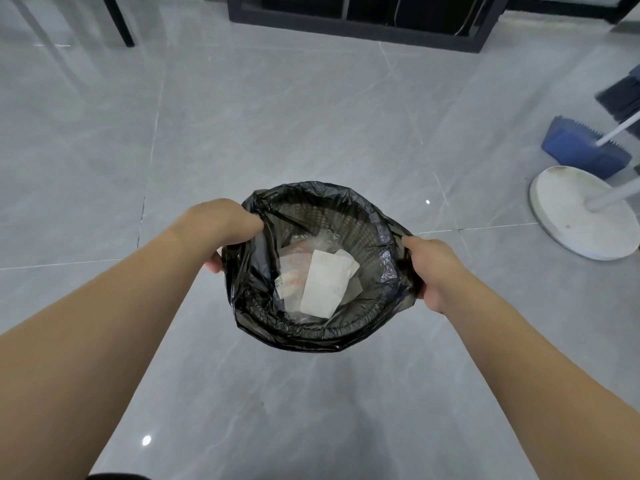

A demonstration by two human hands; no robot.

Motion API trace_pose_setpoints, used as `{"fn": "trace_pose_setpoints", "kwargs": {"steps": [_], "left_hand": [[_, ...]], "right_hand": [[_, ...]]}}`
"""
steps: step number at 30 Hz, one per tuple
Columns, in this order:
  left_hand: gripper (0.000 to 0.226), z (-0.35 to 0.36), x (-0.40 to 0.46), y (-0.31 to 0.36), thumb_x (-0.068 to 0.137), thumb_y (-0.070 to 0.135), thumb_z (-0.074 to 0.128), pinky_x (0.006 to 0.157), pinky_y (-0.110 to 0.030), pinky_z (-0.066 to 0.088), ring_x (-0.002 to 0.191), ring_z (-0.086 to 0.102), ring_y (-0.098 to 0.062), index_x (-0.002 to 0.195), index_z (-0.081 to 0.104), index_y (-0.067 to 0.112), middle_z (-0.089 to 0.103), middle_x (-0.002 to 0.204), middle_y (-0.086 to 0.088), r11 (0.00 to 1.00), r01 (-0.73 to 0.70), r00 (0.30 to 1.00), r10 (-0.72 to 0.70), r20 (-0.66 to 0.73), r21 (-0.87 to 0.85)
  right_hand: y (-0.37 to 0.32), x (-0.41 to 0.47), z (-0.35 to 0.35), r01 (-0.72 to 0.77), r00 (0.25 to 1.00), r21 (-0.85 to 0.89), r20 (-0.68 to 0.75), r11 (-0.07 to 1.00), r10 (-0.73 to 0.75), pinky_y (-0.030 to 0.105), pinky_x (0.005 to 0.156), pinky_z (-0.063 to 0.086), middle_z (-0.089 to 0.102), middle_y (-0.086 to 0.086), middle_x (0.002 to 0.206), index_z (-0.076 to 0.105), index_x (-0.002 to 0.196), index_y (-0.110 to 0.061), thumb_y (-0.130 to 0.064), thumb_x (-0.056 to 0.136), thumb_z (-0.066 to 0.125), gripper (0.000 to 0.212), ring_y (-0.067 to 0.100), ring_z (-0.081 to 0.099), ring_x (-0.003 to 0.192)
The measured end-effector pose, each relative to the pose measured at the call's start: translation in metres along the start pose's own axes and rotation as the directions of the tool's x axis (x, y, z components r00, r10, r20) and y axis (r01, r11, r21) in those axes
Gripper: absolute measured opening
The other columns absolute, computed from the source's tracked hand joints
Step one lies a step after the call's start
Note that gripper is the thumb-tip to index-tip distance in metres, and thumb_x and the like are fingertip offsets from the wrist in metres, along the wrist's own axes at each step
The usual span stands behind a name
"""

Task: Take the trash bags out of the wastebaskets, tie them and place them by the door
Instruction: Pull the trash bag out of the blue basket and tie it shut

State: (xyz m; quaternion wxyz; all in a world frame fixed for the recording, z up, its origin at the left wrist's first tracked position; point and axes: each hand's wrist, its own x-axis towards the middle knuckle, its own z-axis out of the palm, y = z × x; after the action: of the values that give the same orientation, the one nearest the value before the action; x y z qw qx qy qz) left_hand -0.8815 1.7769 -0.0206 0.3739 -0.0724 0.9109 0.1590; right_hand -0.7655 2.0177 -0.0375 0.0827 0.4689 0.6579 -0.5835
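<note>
Both hands (pixel 225 230) grip trash bag (pixel 249 299), grey tile floor (pixel 311 116).

A person is standing over a round wastebasket (pixel 360 233) on the grey tiled floor (pixel 311 116), looking straight down into it. The left hand (pixel 225 226) is gripping the black trash bag (pixel 249 292) at its left edge, and the right hand (pixel 431 268) is gripping its right edge. White papers (pixel 322 282) are lying inside. A white round stand base (pixel 575 213) and a blue dustpan (pixel 581 147) are sitting to the right.
</note>
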Motion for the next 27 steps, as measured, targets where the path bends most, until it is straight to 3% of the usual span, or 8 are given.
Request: {"fn": "trace_pose_setpoints", "kwargs": {"steps": [4, 8, 14, 17, 19, 22, 24, 27], "left_hand": [[0.028, -0.001, -0.004, 0.000, 0.091, 0.020, 0.051, 0.061, -0.034, 0.060, 0.059, 0.070, -0.029, 0.092, 0.062, -0.005, 0.072, 0.075, -0.022, 0.997, 0.021, 0.995, -0.027, 0.092, 0.069], [0.022, -0.006, -0.009, 0.004, 0.089, 0.007, 0.046, 0.054, -0.031, 0.056, 0.053, 0.066, -0.028, 0.081, 0.062, -0.006, 0.069, 0.064, -0.020, 1.000, -0.001, 0.999, 0.000, 0.040, 0.017], [0.024, -0.010, -0.012, 0.008, 0.088, 0.007, 0.043, 0.074, -0.048, 0.060, 0.067, 0.071, -0.040, 0.079, 0.060, -0.008, 0.067, 0.076, -0.027, 0.982, -0.072, 0.991, 0.052, -0.121, -0.175], [0.021, -0.012, -0.009, 0.007, 0.086, 0.011, 0.043, 0.060, -0.035, 0.056, 0.056, 0.066, -0.035, 0.072, 0.053, 0.000, 0.063, 0.068, -0.022, 0.949, -0.169, 0.957, 0.094, -0.276, -0.265], [0.025, -0.012, -0.004, 0.008, 0.087, 0.017, 0.045, 0.049, -0.027, 0.035, 0.055, 0.051, -0.030, 0.064, 0.043, 0.007, 0.051, 0.060, -0.012, 0.933, -0.242, 0.914, 0.128, -0.385, -0.265], [0.026, -0.008, 0.001, 0.013, 0.087, 0.018, 0.052, 0.046, -0.025, 0.028, 0.063, 0.041, -0.026, 0.065, 0.041, 0.010, 0.041, 0.062, -0.003, 0.838, -0.348, 0.907, 0.187, -0.377, -0.420], [0.021, -0.007, -0.001, 0.018, 0.085, 0.017, 0.058, 0.051, -0.023, 0.033, 0.064, 0.044, -0.024, 0.068, 0.047, 0.010, 0.045, 0.065, -0.004, 0.723, -0.375, 0.921, 0.221, -0.320, -0.581], [0.012, -0.007, -0.004, 0.024, 0.085, 0.019, 0.063, 0.067, -0.032, 0.048, 0.070, 0.058, -0.025, 0.078, 0.065, 0.009, 0.062, 0.077, -0.008, 0.511, -0.385, 0.922, 0.242, -0.302, -0.769]], "right_hand": [[-0.005, -0.007, 0.000, -0.085, 0.993, -0.041, 0.084, 0.995, 0.089, 0.031, 0.050, 0.054, 0.068, 0.012, 0.077, 0.064, 0.096, -0.007, -0.019, 0.094, 0.054, 0.016, 0.026, 0.064, 0.060], [-0.012, -0.012, 0.004, -0.073, 0.992, -0.035, 0.100, 0.997, 0.076, 0.036, 0.056, 0.055, 0.065, 0.013, 0.077, 0.061, 0.091, -0.007, -0.011, 0.093, 0.050, 0.012, 0.027, 0.063, 0.060], [-0.016, -0.017, 0.009, 0.130, 0.989, 0.007, 0.068, 0.992, -0.130, 0.024, 0.051, 0.048, 0.064, 0.013, 0.080, 0.064, 0.090, -0.009, -0.003, 0.090, 0.049, 0.016, 0.023, 0.060, 0.064], [-0.019, -0.023, 0.009, 0.202, 0.978, 0.048, 0.038, 0.978, -0.204, 0.014, 0.041, 0.038, 0.056, 0.008, 0.064, 0.059, 0.071, -0.011, -0.001, 0.085, 0.051, 0.019, 0.015, 0.051, 0.046], [-0.019, -0.022, 0.009, 0.253, 0.967, 0.047, -0.008, 0.966, -0.253, 0.015, 0.041, 0.031, 0.047, 0.011, 0.063, 0.057, 0.071, -0.011, -0.001, 0.084, 0.049, 0.018, 0.017, 0.043, 0.046], [-0.018, -0.022, 0.010, 0.308, 0.951, 0.037, -0.038, 0.951, -0.307, 0.026, 0.053, 0.031, 0.046, 0.010, 0.074, 0.059, 0.080, -0.012, -0.003, 0.084, 0.045, 0.018, 0.020, 0.040, 0.066], [-0.018, -0.023, 0.010, 0.313, 0.950, 0.076, -0.033, 0.947, -0.311, 0.027, 0.056, 0.035, 0.051, 0.008, 0.069, 0.058, 0.072, -0.011, -0.003, 0.085, 0.043, 0.021, 0.019, 0.044, 0.063], [-0.021, -0.024, 0.011, 0.267, 0.963, 0.237, -0.020, 0.934, -0.270, 0.032, 0.062, 0.044, 0.055, 0.005, 0.067, 0.053, 0.068, -0.012, -0.003, 0.086, 0.041, 0.025, 0.021, 0.051, 0.064]]}}
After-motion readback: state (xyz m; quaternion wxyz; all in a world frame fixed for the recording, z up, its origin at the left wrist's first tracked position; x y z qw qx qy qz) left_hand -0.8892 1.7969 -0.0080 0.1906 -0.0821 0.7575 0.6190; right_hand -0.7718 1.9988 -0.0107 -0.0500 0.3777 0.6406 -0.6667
